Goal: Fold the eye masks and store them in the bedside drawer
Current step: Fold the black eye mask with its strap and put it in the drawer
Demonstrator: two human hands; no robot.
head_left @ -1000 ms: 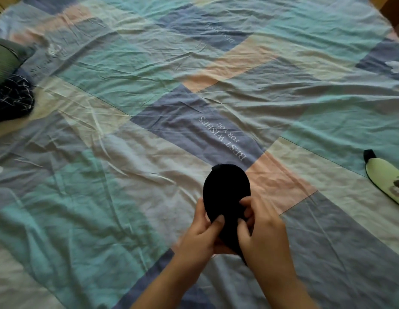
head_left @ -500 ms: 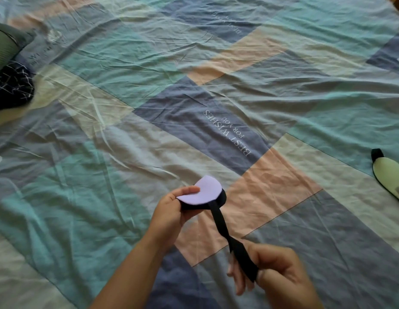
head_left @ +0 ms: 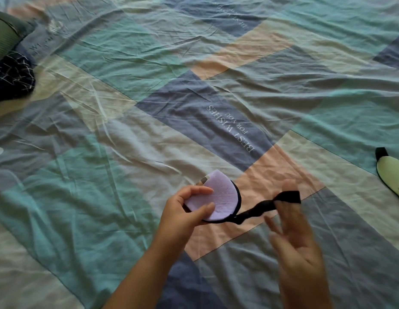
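Stretching wide all around, wrinkled patchwork bedsheet (head_left: 105, 175); left hand (head_left: 183, 219) clamps a folded lilac, black-edged eye mask (head_left: 223, 197); blurred right hand (head_left: 298, 248), fingers splayed, touches its black strap (head_left: 260, 208), grip unclear.

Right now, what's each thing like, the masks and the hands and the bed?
purple eye mask: folded in half, held off the bed, gripped by the left hand.
black strap: pulled out sideways, twisted, its end caught between fingers of the right hand.
right hand: fingers straight and spread, blurred.
green eye mask: lying flat on the bedsheet, partly out of view, untouched.
bedsheet: spread out, wrinkled.
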